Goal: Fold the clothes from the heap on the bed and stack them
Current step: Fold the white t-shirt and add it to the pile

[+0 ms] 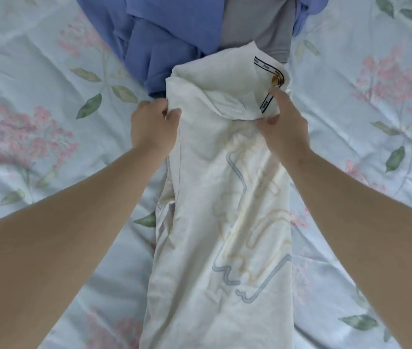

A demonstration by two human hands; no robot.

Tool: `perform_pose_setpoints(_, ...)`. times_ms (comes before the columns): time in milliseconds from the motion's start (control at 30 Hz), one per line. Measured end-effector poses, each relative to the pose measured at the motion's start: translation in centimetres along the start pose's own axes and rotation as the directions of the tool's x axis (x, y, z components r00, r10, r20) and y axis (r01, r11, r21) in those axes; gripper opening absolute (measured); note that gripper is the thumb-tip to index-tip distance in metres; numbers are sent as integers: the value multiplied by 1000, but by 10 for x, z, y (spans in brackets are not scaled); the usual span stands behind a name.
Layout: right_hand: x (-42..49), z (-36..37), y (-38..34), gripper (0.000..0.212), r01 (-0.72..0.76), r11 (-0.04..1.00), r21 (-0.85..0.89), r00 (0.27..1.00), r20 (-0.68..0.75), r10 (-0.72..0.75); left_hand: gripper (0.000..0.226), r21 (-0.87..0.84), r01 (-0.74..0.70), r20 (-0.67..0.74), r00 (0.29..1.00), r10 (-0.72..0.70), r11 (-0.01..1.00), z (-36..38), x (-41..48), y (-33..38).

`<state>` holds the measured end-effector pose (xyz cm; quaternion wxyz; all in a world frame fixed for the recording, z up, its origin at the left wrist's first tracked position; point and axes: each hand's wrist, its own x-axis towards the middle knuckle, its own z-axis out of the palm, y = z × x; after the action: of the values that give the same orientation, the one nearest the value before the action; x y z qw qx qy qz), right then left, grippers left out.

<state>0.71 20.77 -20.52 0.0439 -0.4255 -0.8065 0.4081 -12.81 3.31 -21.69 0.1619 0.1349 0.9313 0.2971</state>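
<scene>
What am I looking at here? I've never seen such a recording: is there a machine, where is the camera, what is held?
No machine here: these are a person's two bare arms. The one picture comes from a wide-angle camera worn on the head, looking forward and down, so the arms reach in from the bottom corners. The surface is a bed with a pale floral sheet. Down the middle stretches a white garment with a faint line print and labels at its collar. The left hand pinches its upper left edge; the right hand pinches it by the collar. Each grip is closed on cloth. Beyond it sit a crumpled blue garment and a grey garment.
</scene>
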Motion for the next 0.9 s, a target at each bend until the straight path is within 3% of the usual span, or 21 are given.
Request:
perform_pose_setpoints(67,24,-1,-13,15,22,997,-79,999,-35,-25,40,-17,-57,19,998,57,998,-6,11,1)
perform_pose_setpoints(167,59,-8,-35,12,41,998,40,972,-234,-31,36,-100,-41,46,998,46,994,-10,31,0)
perform_pose_setpoints(233,78,-13,-48,11,63,990,130,960,-280,-24,32,-128,-8,107,994,22,992,-7,38,-4)
perform_pose_setpoints(367,73,-8,-48,65,54,959,278,998,-4,-55,23,-105,37,101,995,-27,994,3,34,-10)
perform_pose_setpoints(433,52,-4,-32,74,43,972,230,999,-9,-42,14,-205,97,102,992,-77,974,7,25,-12)
perform_pose_setpoints(500,22,-1,-7,71,-98,987,124,979,-166,118,31,-337,167,113,984,-136,927,9,5,-17)
perform_pose_setpoints(567,-19,4,19,62,-299,948,105,917,-242,316,45,-310,209,126,976,-177,927,10,-27,-25)
perform_pose_setpoints(700,-111,10,61,31,-417,877,238,895,-63,442,39,-152,299,265,930,-253,942,9,-93,-48)
perform_pose_setpoints(767,-154,7,76,26,-475,851,224,877,34,480,30,-92,298,300,918,-259,950,5,-122,-57)
perform_pose_setpoints(900,-225,0,102,14,-571,794,210,817,240,524,25,-198,451,400,848,-348,870,-6,-178,-78)
